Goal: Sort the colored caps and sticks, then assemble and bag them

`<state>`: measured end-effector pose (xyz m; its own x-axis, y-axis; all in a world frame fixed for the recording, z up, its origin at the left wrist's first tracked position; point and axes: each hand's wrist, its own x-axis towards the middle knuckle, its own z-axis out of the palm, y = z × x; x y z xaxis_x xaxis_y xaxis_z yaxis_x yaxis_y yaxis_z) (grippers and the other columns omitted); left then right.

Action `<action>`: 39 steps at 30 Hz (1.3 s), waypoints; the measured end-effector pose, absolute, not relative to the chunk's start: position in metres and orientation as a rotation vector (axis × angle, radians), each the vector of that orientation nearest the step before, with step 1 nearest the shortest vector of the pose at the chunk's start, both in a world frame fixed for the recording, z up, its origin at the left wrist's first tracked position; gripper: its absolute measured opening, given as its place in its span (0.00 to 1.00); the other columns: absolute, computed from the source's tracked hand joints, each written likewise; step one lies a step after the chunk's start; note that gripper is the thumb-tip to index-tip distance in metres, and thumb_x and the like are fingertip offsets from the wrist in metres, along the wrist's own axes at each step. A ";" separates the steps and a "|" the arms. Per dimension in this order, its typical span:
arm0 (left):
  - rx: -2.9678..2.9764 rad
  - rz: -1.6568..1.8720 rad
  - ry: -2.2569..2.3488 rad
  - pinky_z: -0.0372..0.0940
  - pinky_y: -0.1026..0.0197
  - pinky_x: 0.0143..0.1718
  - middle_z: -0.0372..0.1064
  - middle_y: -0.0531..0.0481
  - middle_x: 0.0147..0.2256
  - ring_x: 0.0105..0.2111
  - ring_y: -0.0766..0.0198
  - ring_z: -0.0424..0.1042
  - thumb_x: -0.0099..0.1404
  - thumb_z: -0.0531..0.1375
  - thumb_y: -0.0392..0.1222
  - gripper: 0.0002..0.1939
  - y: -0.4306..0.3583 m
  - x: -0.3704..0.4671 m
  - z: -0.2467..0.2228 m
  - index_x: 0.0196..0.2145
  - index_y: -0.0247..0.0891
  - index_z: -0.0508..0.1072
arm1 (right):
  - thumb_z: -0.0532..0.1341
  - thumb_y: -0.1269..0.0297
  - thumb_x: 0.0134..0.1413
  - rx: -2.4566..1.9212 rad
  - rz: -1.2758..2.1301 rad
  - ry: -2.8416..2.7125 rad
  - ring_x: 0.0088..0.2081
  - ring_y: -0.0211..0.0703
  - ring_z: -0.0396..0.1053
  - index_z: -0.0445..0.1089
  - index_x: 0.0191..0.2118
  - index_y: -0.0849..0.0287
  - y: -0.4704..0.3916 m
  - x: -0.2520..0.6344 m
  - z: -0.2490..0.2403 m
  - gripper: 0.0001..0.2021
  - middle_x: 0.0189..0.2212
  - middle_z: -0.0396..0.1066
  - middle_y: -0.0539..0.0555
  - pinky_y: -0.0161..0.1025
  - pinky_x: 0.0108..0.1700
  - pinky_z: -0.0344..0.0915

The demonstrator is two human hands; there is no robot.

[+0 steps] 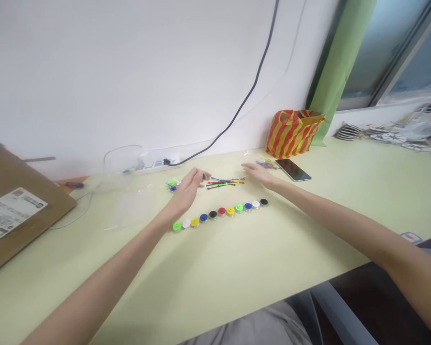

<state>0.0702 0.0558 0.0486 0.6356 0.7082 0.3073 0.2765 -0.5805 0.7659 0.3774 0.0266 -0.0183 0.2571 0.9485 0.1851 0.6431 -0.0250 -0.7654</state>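
Several thin coloured sticks lie in a loose bundle on the pale table. My left hand is at their left end, fingers bent, with no object visible in it. At their right end my right hand is held with its fingers stretched out and nothing in them. Nearer to me, a slanting row of small round pieces with coloured caps runs from a green one to a black one. Small coloured parts are just left of my left hand, partly hidden by it.
A phone, a striped bag and small parts in clear plastic are at the back right. Behind stands a power strip with a black cable. A cardboard box is at the left.
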 end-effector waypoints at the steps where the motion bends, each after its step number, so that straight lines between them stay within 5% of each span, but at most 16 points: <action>1: 2.159 0.783 0.817 0.68 0.58 0.52 0.71 0.45 0.52 0.54 0.61 0.70 0.78 0.43 0.50 0.20 0.072 0.085 0.046 0.44 0.39 0.70 | 0.51 0.63 0.68 -1.740 0.505 -1.422 0.68 0.52 0.59 0.67 0.64 0.61 0.028 0.375 -0.019 0.23 0.66 0.63 0.63 0.52 0.69 0.54; 5: 2.182 0.733 0.989 0.68 0.50 0.53 0.73 0.42 0.44 0.48 0.56 0.72 0.77 0.49 0.45 0.16 0.123 0.133 0.022 0.39 0.34 0.72 | 0.52 0.66 0.65 -1.660 0.547 -1.298 0.68 0.50 0.59 0.70 0.62 0.63 0.034 0.364 -0.024 0.23 0.65 0.65 0.62 0.50 0.71 0.51; 10: 2.198 0.643 1.046 0.72 0.49 0.49 0.72 0.43 0.50 0.46 0.57 0.74 0.72 0.60 0.48 0.16 0.138 0.155 -0.010 0.52 0.35 0.72 | 0.52 0.69 0.61 -1.541 0.639 -1.161 0.66 0.46 0.63 0.68 0.63 0.65 0.037 0.360 -0.031 0.26 0.65 0.65 0.62 0.44 0.69 0.54; 20: 2.011 0.761 1.176 0.72 0.47 0.50 0.70 0.42 0.53 0.49 0.55 0.73 0.73 0.60 0.48 0.18 0.122 0.184 -0.027 0.55 0.36 0.71 | 0.56 0.66 0.60 -1.468 0.885 -1.074 0.66 0.48 0.62 0.56 0.70 0.67 0.029 0.345 -0.024 0.33 0.67 0.61 0.66 0.45 0.67 0.59; 24: 1.916 0.797 1.187 0.72 0.47 0.50 0.70 0.42 0.53 0.49 0.56 0.73 0.72 0.60 0.49 0.19 0.117 0.185 -0.024 0.55 0.36 0.71 | 0.65 0.62 0.58 -1.479 0.968 -1.216 0.62 0.52 0.67 0.59 0.69 0.64 0.017 0.340 -0.006 0.35 0.64 0.65 0.67 0.49 0.67 0.60; 29: 1.853 0.888 1.134 0.66 0.46 0.56 0.73 0.42 0.47 0.50 0.55 0.72 0.77 0.50 0.47 0.15 0.109 0.170 -0.006 0.43 0.36 0.72 | 0.75 0.58 0.46 -1.589 0.786 -1.913 0.63 0.57 0.65 0.56 0.71 0.60 0.021 0.339 0.009 0.48 0.65 0.64 0.67 0.48 0.63 0.63; 35: 1.823 1.024 0.977 0.60 0.52 0.61 0.73 0.45 0.51 0.56 0.58 0.69 0.76 0.46 0.50 0.16 0.082 0.127 0.032 0.38 0.41 0.68 | 0.68 0.67 0.56 -1.740 0.304 -2.305 0.45 0.50 0.75 0.73 0.55 0.63 0.045 0.339 0.005 0.21 0.47 0.76 0.63 0.40 0.47 0.68; 39: 1.760 1.108 0.803 0.63 0.51 0.58 0.75 0.44 0.49 0.55 0.55 0.70 0.74 0.50 0.56 0.19 0.054 0.083 0.046 0.37 0.40 0.70 | 0.63 0.67 0.62 -1.797 0.188 -2.303 0.43 0.50 0.72 0.74 0.49 0.62 0.055 0.343 -0.001 0.11 0.44 0.75 0.62 0.40 0.43 0.65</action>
